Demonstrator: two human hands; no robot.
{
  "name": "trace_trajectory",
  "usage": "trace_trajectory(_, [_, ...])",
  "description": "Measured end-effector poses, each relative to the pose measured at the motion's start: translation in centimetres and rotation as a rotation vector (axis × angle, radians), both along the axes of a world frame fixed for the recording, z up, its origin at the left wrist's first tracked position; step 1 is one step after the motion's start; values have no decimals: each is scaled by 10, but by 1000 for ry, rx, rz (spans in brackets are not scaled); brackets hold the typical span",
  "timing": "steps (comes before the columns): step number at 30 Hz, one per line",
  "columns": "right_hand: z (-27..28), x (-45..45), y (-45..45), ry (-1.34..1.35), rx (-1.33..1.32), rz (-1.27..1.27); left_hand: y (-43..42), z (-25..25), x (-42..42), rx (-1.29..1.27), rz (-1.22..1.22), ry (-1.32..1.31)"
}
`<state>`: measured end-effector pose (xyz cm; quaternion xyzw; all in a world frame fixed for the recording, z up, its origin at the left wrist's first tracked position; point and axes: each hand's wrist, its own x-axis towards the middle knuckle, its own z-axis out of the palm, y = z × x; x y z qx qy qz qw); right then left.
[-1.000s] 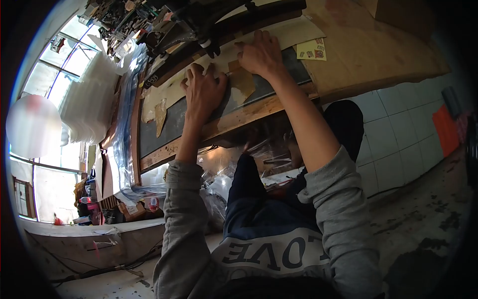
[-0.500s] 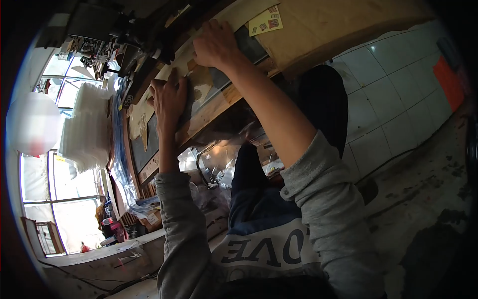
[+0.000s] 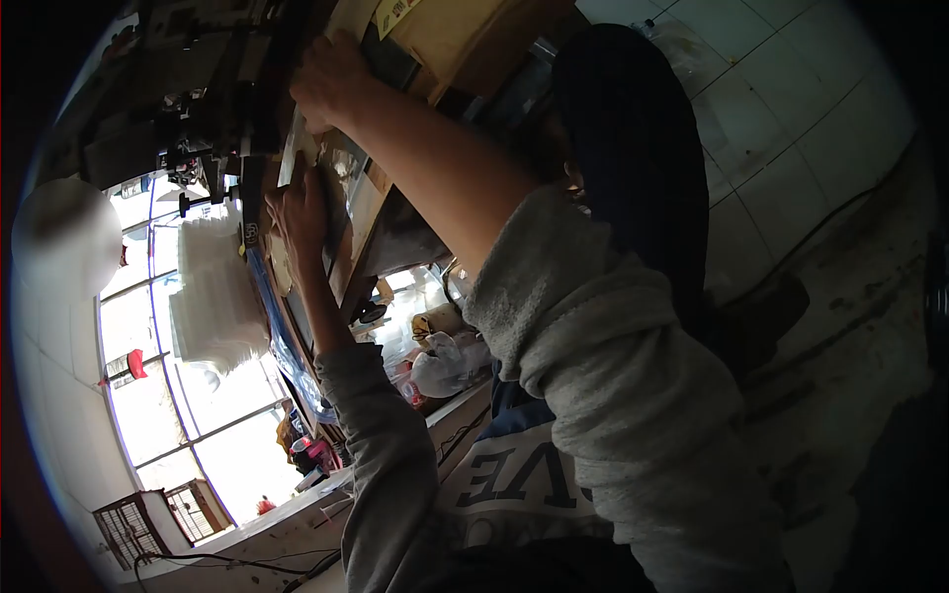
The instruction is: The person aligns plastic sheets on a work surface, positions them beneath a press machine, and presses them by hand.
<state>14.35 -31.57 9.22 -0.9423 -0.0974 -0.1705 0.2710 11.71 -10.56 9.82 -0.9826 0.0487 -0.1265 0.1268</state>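
Observation:
My left hand (image 3: 301,212) rests on the worktable beside the dark machine, its fingers apart and pointing up the view. Farther along the same edge lies my right hand (image 3: 334,81), fingers spread and slightly bent, pressing on a pale strip (image 3: 352,20). Neither hand visibly grips anything. Part of the strip is hidden under my hands. A yellow paper with small printed pictures (image 3: 393,12) is at the top edge of the view. The black machine (image 3: 213,124) stands just left of both hands, in shadow.
Brown sheet material (image 3: 465,35) covers the table's far part. Stacked translucent sheets (image 3: 213,296) stand left by bright windows (image 3: 232,435). Plastic bags (image 3: 450,364) lie below the table. My dark-clad knee (image 3: 628,128) is near the table, over a tiled floor (image 3: 781,109).
The view has turned and tilted, shifting the table and both hands up and left. The yellow paper is now cut off at the top. Both hands stay on the strip.

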Motion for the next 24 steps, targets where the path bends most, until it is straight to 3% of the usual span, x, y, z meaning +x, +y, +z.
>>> trace_trajectory(10, [1, 3, 4, 38, -13, -38, 0, 7, 5, -41, 113, 99])
trace_trajectory(14, [1, 3, 2, 32, -12, -16, 13, 3, 12, 8, 19, 55])
trace_trajectory(19, [-1, -3, -4, -60, 112, -28, -13, 2, -8, 64, 6, -42])
trace_trajectory(21, [-2, 1, -5, -94, 170, -71, -22, 6, -11, 58, 132, 3])
trace_trajectory(24, [-4, 8, -4, -157, 254, -211, -36, 7, -25, -99, 96, -26])
